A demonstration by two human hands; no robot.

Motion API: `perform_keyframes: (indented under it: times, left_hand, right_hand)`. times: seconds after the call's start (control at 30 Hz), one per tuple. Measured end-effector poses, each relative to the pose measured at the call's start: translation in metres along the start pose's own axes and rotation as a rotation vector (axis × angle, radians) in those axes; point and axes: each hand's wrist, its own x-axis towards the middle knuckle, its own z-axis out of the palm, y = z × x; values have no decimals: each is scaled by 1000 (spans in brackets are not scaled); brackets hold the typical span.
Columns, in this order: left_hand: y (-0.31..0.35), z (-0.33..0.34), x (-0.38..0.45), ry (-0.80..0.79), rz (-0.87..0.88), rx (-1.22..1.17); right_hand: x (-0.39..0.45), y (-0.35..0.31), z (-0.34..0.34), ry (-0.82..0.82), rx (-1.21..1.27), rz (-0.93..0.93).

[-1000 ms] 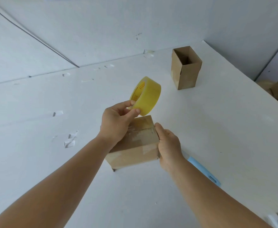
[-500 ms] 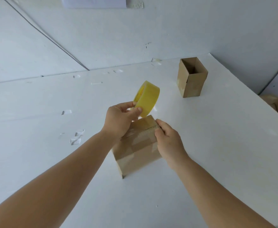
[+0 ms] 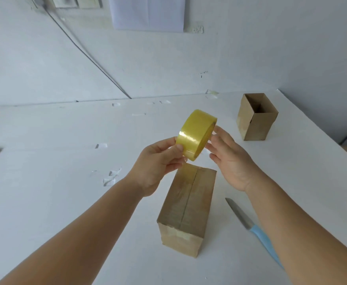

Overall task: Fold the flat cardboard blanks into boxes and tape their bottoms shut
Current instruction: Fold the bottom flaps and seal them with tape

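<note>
We find no readable text: sheet (image 3: 148, 13) on wall blank; tape roll (image 3: 196, 134), both boxes and knife (image 3: 254, 229) carry no legible marks.

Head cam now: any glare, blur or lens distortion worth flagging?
Head view: soft, even light with faint shadows; a small glare streak on the tape roll; the table edge tilts from wide-angle distortion; the knife and near box read sharp, no obvious motion blur.
</note>
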Motion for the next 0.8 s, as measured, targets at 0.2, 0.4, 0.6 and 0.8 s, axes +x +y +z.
perform_keyframes:
  times: [0.2,0.4,0.6,0.8]
  left_hand:
    - [11,-1,8,-147,-129,71]
    - [33,-4,21,-221,-340,329]
    - [33,-2,27,-265,-416,364]
    - [21,2,23,-225,-382,264]
  right_hand:
    - [-7,-23,-5,39,136,-110]
    - [-19,-38,-17,-3,131,-169]
    - [-32,-42,-12,77,61,-199]
    - [-43,-43,-11,160,7,-211]
